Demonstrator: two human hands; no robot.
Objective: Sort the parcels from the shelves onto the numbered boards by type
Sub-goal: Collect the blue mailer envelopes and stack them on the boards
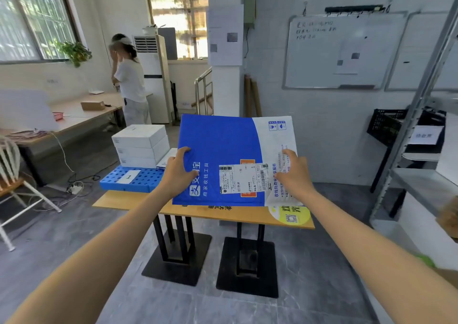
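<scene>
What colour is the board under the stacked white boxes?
The board is blue with round holes; head view.

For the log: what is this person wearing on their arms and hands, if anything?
Nothing visible: the left hand and right hand are ungloved, both forearms are bare with no sleeves in frame, and no watch, bracelet or ring shows.
</scene>
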